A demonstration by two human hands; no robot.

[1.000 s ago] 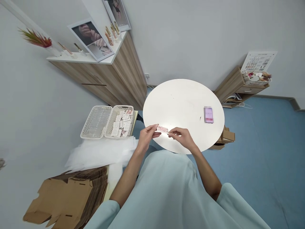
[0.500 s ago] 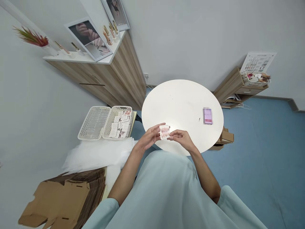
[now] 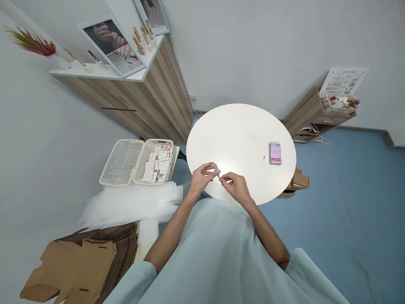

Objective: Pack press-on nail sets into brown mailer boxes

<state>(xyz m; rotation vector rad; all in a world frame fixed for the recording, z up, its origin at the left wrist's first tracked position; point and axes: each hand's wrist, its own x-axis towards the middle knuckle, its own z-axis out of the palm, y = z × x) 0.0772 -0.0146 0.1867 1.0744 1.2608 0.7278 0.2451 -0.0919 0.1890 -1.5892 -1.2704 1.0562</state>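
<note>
A small square pack of press-on nails (image 3: 216,167), pink in rows when its face shows, is now turned nearly edge-on above the near side of the white oval table (image 3: 240,126). My left hand (image 3: 201,179) grips its upper part between thumb and fingers. With thumb and index finger pinched together, my right hand (image 3: 236,186) is at the pack's lower edge. The pack's face is hidden at this angle. Farther right on the tabletop lies a phone-shaped purple rectangle (image 3: 275,153), blurred by pixels.
To the left, a white perforated basket (image 3: 172,162) holds several small packs, beside another basket (image 3: 106,169) with clear packs. White sheets (image 3: 126,204) and stacked flat cardboard boxes (image 3: 72,261) lie nearer me. A wooden cabinet (image 3: 167,88) stands behind; a shelf unit (image 3: 303,112) is at right.
The pack has turned from showing its pink face to nearly edge-on. My left fingers have shifted around it, and my right hand has moved slightly left.
</note>
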